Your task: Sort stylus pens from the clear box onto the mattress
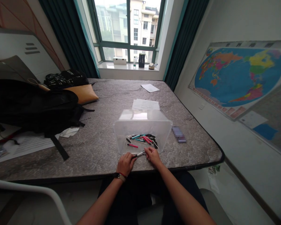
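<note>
Both of my hands meet over the near edge of a grey quilted mattress (pixel 98 147). My left hand (pixel 125 163) and my right hand (pixel 153 156) are closed on the two ends of one pen (pixel 139 154), held level just in front of a clear plastic box (pixel 121 137). Inside the box lie several pens (pixel 142 139), pink, teal, red and black. A watch sits on my left wrist.
A black backpack (pixel 30 106) and an orange cushion (pixel 83 93) lie at the left. White papers (pixel 145 104) sit behind the box, and a small blurred item (pixel 178 134) to its right. A world map (pixel 239 75) covers the right wall. A white chair rail (pixel 37 192) curves at the lower left.
</note>
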`<control>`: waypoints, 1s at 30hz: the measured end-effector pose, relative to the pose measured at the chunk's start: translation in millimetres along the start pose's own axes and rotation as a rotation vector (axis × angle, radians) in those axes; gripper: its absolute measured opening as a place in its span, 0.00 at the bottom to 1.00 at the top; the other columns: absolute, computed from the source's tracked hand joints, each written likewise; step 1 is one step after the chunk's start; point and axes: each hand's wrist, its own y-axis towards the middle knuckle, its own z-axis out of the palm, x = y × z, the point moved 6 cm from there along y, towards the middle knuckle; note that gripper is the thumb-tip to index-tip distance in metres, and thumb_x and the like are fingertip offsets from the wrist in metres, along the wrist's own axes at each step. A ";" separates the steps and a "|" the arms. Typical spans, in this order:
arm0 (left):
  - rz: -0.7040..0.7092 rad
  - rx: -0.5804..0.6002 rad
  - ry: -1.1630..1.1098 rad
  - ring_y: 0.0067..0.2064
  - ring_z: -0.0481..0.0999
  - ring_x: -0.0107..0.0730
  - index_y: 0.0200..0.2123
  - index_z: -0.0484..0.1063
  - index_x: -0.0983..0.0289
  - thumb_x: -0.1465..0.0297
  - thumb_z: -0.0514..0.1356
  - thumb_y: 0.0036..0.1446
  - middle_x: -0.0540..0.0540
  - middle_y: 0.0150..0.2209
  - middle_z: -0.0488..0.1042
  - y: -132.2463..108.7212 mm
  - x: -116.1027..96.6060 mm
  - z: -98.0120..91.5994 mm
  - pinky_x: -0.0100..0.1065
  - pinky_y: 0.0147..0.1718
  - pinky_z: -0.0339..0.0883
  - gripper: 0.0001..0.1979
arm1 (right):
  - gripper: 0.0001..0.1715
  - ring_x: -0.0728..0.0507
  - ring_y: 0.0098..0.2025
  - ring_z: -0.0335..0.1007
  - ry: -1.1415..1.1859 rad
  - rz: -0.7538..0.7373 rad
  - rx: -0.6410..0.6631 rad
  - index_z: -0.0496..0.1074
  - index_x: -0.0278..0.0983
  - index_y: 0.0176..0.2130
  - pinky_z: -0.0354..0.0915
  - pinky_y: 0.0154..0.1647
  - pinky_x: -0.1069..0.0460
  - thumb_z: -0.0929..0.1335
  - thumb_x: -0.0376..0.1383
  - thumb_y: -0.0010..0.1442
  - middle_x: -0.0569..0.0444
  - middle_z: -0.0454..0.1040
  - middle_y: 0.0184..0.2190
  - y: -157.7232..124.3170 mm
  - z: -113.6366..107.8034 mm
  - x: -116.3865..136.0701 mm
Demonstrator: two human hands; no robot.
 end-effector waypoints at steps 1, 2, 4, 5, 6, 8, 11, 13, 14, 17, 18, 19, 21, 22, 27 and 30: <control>0.003 0.002 -0.013 0.38 0.72 0.35 0.40 0.71 0.59 0.61 0.53 0.65 0.53 0.36 0.74 0.0 -0.1 0.2 0.35 0.38 0.63 0.11 | 0.25 0.53 0.13 0.53 0.032 0.005 0.005 0.65 0.37 0.26 0.48 0.14 0.57 0.68 0.55 0.55 0.61 0.66 0.14 -0.5 -0.9 -0.6; 0.004 0.005 -0.024 0.38 0.72 0.35 0.42 0.72 0.58 0.61 0.52 0.65 0.54 0.37 0.74 0.1 -0.2 0.4 0.35 0.39 0.63 0.11 | 0.25 0.54 0.13 0.54 0.066 0.008 0.007 0.66 0.37 0.27 0.48 0.13 0.58 0.68 0.56 0.55 0.61 0.67 0.15 -1.1 -2.3 -0.9; 0.006 0.015 -0.034 0.39 0.73 0.35 0.45 0.71 0.57 0.61 0.51 0.66 0.54 0.38 0.74 0.5 -0.4 1.0 0.35 0.40 0.63 0.12 | 0.25 0.54 0.14 0.57 0.135 0.010 0.005 0.67 0.36 0.29 0.50 0.14 0.58 0.69 0.55 0.54 0.59 0.70 0.18 -1.8 -6.2 -1.0; 0.007 0.020 -0.035 0.39 0.73 0.35 0.46 0.71 0.57 0.62 0.51 0.66 0.54 0.38 0.75 0.8 -0.5 1.2 0.36 0.40 0.63 0.13 | 0.25 0.54 0.15 0.58 0.167 0.011 0.005 0.68 0.36 0.29 0.51 0.14 0.59 0.70 0.55 0.53 0.58 0.71 0.19 -2.0 -8.2 -0.9; 0.009 0.025 -0.036 0.40 0.73 0.35 0.46 0.72 0.56 0.62 0.50 0.66 0.53 0.38 0.75 1.0 -0.6 1.4 0.35 0.40 0.63 0.13 | 0.24 0.54 0.16 0.60 0.194 0.010 0.007 0.68 0.35 0.30 0.53 0.15 0.59 0.70 0.54 0.53 0.58 0.72 0.21 -2.0 -9.7 -0.8; 0.012 0.032 -0.038 0.40 0.73 0.35 0.46 0.72 0.56 0.63 0.50 0.67 0.53 0.38 0.75 1.3 -0.7 1.7 0.35 0.41 0.63 0.13 | 0.23 0.54 0.17 0.62 0.229 0.006 0.020 0.70 0.35 0.32 0.55 0.17 0.59 0.71 0.53 0.53 0.57 0.73 0.22 -1.9 -11.3 -0.3; 0.009 0.035 -0.037 0.40 0.72 0.35 0.45 0.73 0.56 0.63 0.50 0.67 0.53 0.38 0.75 1.4 0.1 2.1 0.35 0.41 0.63 0.13 | 0.22 0.54 0.18 0.62 0.242 0.011 0.036 0.73 0.34 0.35 0.56 0.17 0.59 0.72 0.51 0.53 0.56 0.74 0.23 -1.8 -11.1 -0.1; 0.002 0.039 -0.034 0.40 0.72 0.36 0.44 0.73 0.56 0.63 0.50 0.67 0.53 0.37 0.74 1.1 1.2 2.9 0.36 0.41 0.63 0.13 | 0.23 0.54 0.18 0.62 0.237 0.021 0.039 0.74 0.34 0.36 0.56 0.17 0.58 0.72 0.51 0.53 0.56 0.74 0.22 -2.0 -10.2 0.2; -0.002 0.039 -0.032 0.40 0.72 0.36 0.44 0.73 0.57 0.63 0.49 0.67 0.54 0.37 0.74 0.8 1.8 3.2 0.36 0.40 0.62 0.13 | 0.23 0.53 0.17 0.62 0.232 0.024 0.039 0.74 0.34 0.36 0.56 0.17 0.58 0.72 0.51 0.53 0.56 0.74 0.22 -2.2 -9.7 0.7; -0.014 0.034 -0.024 0.39 0.72 0.36 0.42 0.73 0.58 0.63 0.49 0.67 0.54 0.36 0.74 0.2 3.5 3.9 0.36 0.39 0.62 0.13 | 0.24 0.53 0.17 0.62 0.212 0.022 0.037 0.74 0.33 0.36 0.56 0.17 0.58 0.72 0.51 0.53 0.56 0.73 0.21 -2.8 -8.9 2.4; -0.016 0.033 -0.021 0.39 0.72 0.36 0.42 0.73 0.58 0.63 0.49 0.67 0.54 0.36 0.74 0.1 3.8 4.0 0.36 0.39 0.62 0.13 | 0.24 0.53 0.17 0.62 0.205 0.021 0.036 0.74 0.33 0.36 0.56 0.17 0.58 0.72 0.51 0.53 0.56 0.73 0.21 -2.8 -8.9 2.5; -0.017 0.033 -0.019 0.39 0.72 0.36 0.42 0.72 0.58 0.63 0.49 0.67 0.54 0.36 0.74 0.0 4.0 4.1 0.36 0.39 0.62 0.13 | 0.24 0.53 0.17 0.62 0.198 0.021 0.036 0.74 0.33 0.36 0.56 0.17 0.58 0.72 0.51 0.53 0.56 0.73 0.21 -2.9 -8.9 2.2; -0.019 0.030 -0.019 0.38 0.72 0.36 0.41 0.72 0.59 0.64 0.49 0.67 0.54 0.36 0.73 -0.1 4.3 4.0 0.36 0.39 0.62 0.13 | 0.24 0.53 0.16 0.62 0.184 0.022 0.032 0.73 0.33 0.35 0.56 0.16 0.58 0.71 0.52 0.53 0.57 0.73 0.20 -2.8 -9.1 0.7; -0.020 0.028 -0.020 0.38 0.71 0.36 0.41 0.72 0.59 0.64 0.49 0.67 0.54 0.36 0.73 -0.2 4.4 3.7 0.36 0.39 0.62 0.13 | 0.24 0.53 0.16 0.62 0.175 0.023 0.030 0.73 0.33 0.34 0.56 0.16 0.58 0.71 0.52 0.53 0.57 0.72 0.20 -2.7 -9.2 -0.2; -0.016 0.021 -0.009 0.38 0.71 0.35 0.39 0.71 0.60 0.64 0.49 0.67 0.54 0.35 0.73 -0.2 4.0 2.4 0.36 0.38 0.61 0.12 | 0.24 0.54 0.15 0.59 0.136 0.030 0.024 0.71 0.34 0.31 0.53 0.14 0.59 0.71 0.53 0.52 0.58 0.71 0.19 -2.0 -8.0 -2.7; -0.015 0.025 0.000 0.37 0.71 0.35 0.39 0.71 0.60 0.63 0.48 0.67 0.54 0.35 0.73 0.0 3.2 1.6 0.36 0.37 0.60 0.13 | 0.25 0.54 0.15 0.58 0.130 0.035 0.011 0.68 0.35 0.29 0.51 0.14 0.59 0.71 0.54 0.51 0.58 0.70 0.18 -1.4 -7.4 -1.8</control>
